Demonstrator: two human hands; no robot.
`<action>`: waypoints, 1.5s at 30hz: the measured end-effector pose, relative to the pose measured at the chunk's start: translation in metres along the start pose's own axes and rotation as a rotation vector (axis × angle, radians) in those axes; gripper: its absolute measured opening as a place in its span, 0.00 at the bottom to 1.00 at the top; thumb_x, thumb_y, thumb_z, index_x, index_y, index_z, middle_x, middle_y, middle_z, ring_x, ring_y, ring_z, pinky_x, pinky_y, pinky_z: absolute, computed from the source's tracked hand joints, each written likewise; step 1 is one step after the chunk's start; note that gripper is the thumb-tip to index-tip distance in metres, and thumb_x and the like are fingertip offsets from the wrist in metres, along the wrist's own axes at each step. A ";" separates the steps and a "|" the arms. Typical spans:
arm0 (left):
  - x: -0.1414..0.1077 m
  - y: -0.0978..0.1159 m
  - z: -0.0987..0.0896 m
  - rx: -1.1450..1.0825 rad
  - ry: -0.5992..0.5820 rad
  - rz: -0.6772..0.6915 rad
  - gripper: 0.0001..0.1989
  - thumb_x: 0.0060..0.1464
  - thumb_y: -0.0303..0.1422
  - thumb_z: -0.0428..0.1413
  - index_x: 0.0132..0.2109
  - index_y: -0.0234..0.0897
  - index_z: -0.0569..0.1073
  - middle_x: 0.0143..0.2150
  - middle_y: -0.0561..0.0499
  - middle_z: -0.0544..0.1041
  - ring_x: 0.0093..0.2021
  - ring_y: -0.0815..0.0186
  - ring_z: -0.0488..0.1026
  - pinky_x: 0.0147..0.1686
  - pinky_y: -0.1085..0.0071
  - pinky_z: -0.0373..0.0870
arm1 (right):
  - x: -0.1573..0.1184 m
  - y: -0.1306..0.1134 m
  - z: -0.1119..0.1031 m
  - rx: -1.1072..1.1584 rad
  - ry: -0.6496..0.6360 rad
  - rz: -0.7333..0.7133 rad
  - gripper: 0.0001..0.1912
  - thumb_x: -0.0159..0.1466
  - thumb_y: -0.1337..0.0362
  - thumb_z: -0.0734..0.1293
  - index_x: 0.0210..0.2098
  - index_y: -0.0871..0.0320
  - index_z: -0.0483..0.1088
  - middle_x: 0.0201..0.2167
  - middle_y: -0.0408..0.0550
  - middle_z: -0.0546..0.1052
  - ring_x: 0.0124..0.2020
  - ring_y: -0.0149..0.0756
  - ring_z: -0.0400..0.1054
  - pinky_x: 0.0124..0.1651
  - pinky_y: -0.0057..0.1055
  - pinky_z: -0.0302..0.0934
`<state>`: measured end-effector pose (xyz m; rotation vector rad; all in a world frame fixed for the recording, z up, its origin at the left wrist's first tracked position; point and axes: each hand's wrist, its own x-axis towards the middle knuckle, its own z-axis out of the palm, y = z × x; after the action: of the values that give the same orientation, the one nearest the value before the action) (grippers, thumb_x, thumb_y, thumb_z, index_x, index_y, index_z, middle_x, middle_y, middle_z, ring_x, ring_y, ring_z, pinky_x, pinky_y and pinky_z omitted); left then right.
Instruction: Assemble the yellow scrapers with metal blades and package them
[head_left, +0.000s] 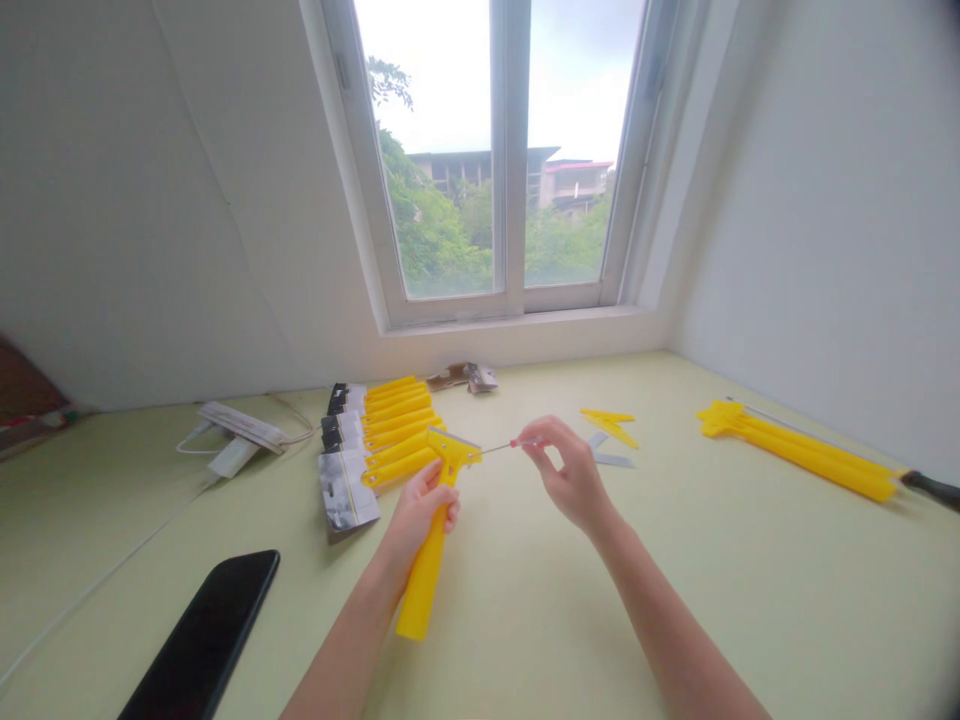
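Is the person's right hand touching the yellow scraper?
Apart: the head view shows the right hand pinching a thin metal pin, with open space between the fingers and the yellow scraper.

The scraper [426, 560] is bright yellow. The thin stick [499, 449] is shiny gray, with a tiny red bit at one end. The row of handles [397, 425] is yellow too. The packets [346, 490] are silver, white and black, with a thin yellow stripe. The phone [201, 640] is black. The table [525, 620] is pale green. The walls [825, 200] are white. Out the window, the trees [431, 225] are green and the sky [427, 70] is white. The far tool [810, 455] is yellow with a black grip [930, 488].
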<state>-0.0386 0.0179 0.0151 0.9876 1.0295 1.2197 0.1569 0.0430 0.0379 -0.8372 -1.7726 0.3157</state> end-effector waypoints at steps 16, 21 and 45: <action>0.000 -0.001 0.001 0.005 -0.006 0.008 0.25 0.35 0.26 0.53 0.45 0.33 0.59 0.20 0.60 0.63 0.14 0.77 0.58 0.13 0.79 0.51 | -0.004 0.003 0.001 -0.358 0.082 0.181 0.18 0.61 0.56 0.57 0.17 0.57 0.57 0.14 0.40 0.61 0.18 0.28 0.55 0.22 0.26 0.49; 0.002 -0.004 0.001 0.008 0.008 0.005 0.25 0.35 0.27 0.53 0.45 0.32 0.59 0.19 0.61 0.63 0.14 0.77 0.57 0.13 0.79 0.50 | -0.002 0.002 0.003 -0.131 0.001 0.073 0.08 0.62 0.62 0.56 0.38 0.57 0.62 0.33 0.49 0.70 0.32 0.33 0.65 0.31 0.28 0.58; 0.002 -0.004 0.000 0.012 -0.037 -0.004 0.23 0.36 0.27 0.52 0.44 0.31 0.59 0.19 0.59 0.65 0.14 0.78 0.57 0.13 0.80 0.50 | -0.006 0.000 0.003 -0.207 -0.023 0.202 0.10 0.61 0.58 0.57 0.26 0.57 0.60 0.15 0.38 0.65 0.17 0.27 0.58 0.23 0.23 0.51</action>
<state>-0.0376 0.0194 0.0107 1.0134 1.0104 1.1891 0.1548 0.0395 0.0330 -1.1682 -1.7654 0.2772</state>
